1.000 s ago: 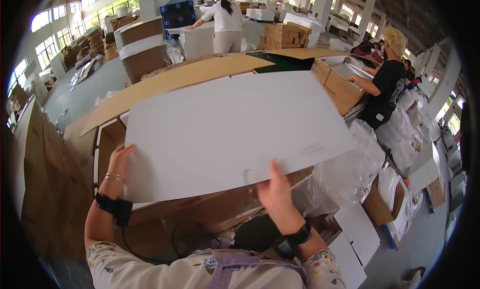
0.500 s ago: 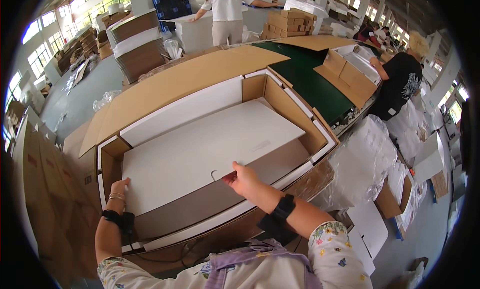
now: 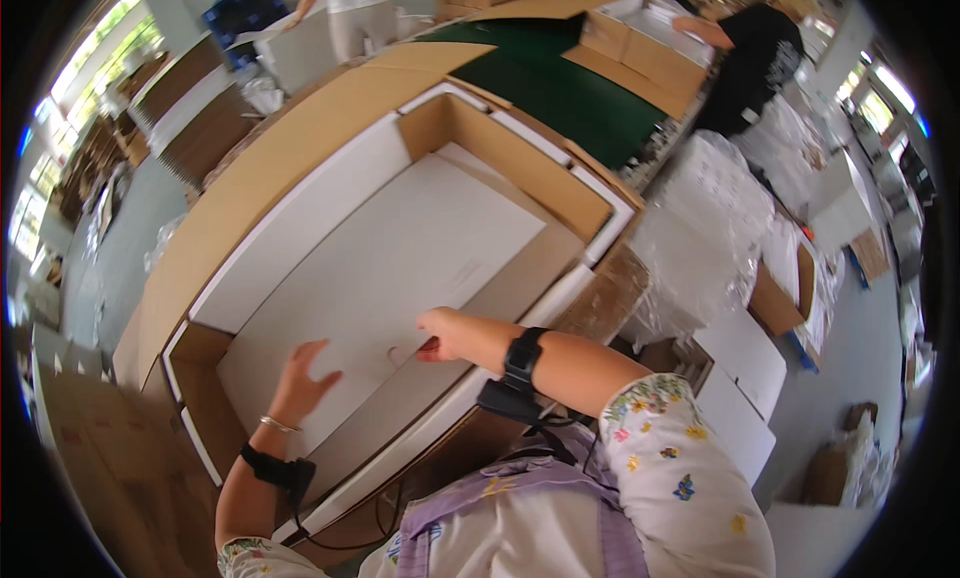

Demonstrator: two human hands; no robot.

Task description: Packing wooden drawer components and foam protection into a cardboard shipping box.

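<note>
A large open carton (image 3: 600,203) with brown inner walls and white edges lies in front of me. Inside it rests a white cardboard panel (image 3: 400,243), with a small curved cut close to its near edge. At that edge, beside the cut, my right hand (image 3: 440,333) is closed on the panel, some fingers hidden beneath it. My left hand (image 3: 299,383) hovers over the panel's left part, thumb and fingers apart, holding nothing. What lies under the panel is mostly hidden.
A green conveyor belt (image 3: 560,88) runs behind the carton. Farther along it a person (image 3: 755,58) reaches into another open carton (image 3: 640,53). Plastic-wrapped white stacks (image 3: 700,228) stand at the right. Flat cardboard piles (image 3: 190,108) stand far left.
My left hand has come off the panel's left edge and moved right above it, fingers spreading. My right hand stays at the near edge. The view has tilted down and turned.
</note>
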